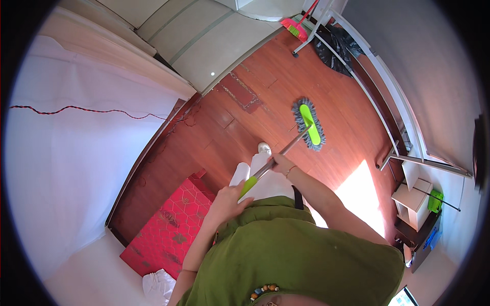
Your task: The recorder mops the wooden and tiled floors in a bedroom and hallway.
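A flat mop (pixel 310 124) with a lime-green plate and a fringe of grey strands rests on the reddish wood floor, ahead and a little right of me. Its metal pole slants back toward my body and ends in a green grip. My left hand (pixel 229 202) is wrapped round that green grip near my waist. Farther down the pole, my right hand (pixel 282 164) closes on the metal shaft. Below the hands, my white trousers and one pale shoe (pixel 264 148) show on the floor.
A red patterned box or board (pixel 173 219) lies at lower left, by a white curtain (pixel 92 148). Far off stand a red broom (pixel 296 29) and a black bag (pixel 334 51). Along the right run a metal frame (pixel 380 112) and a small cabinet (pixel 412 201). Wood planks look damaged ahead.
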### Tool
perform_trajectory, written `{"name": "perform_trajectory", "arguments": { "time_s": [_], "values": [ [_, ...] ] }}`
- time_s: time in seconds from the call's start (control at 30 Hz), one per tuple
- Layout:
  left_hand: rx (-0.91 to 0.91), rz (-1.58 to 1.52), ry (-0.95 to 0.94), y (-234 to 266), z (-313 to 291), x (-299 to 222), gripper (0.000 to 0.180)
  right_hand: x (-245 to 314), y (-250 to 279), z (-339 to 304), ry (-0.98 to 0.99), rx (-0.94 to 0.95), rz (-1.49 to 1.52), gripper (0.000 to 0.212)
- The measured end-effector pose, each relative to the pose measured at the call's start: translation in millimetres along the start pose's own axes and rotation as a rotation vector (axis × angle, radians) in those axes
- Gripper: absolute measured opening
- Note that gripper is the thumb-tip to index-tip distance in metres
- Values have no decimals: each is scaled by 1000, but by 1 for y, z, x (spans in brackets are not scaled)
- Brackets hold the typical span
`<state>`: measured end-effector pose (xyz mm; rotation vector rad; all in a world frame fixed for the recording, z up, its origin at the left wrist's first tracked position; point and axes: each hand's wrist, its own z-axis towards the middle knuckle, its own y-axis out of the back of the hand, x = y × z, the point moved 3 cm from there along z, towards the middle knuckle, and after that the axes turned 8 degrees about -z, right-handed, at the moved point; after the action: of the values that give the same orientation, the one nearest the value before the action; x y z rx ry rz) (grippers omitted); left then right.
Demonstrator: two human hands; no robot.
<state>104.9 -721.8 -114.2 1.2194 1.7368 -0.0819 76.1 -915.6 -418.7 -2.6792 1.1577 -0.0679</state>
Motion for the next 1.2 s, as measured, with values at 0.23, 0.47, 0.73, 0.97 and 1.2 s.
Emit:
{"name": "perform_trajectory", "arguments": {
  "time_s": [0.23, 0.47, 0.73, 0.97, 1.2],
  "values": [
    [-147, 416, 363, 40, -90, -15, 47, -79, -126, -21, -78, 299, -404, 9],
    [-334, 510, 395, 54, -77, -3, 37, -56, -183, -15, -14, 322, -596, 12],
    [-265, 449, 281, 65, 23, -32, 38, 54, -179, -24, 311, 161, -480, 14],
    [-233, 469, 36, -15, 133, 7, 43, 153, -112, 31, 574, -96, -333, 14],
    [-87, 484, -42, -48, 152, 21, 48, 144, -32, 28, 360, -143, -354, 20]
  ]
}}
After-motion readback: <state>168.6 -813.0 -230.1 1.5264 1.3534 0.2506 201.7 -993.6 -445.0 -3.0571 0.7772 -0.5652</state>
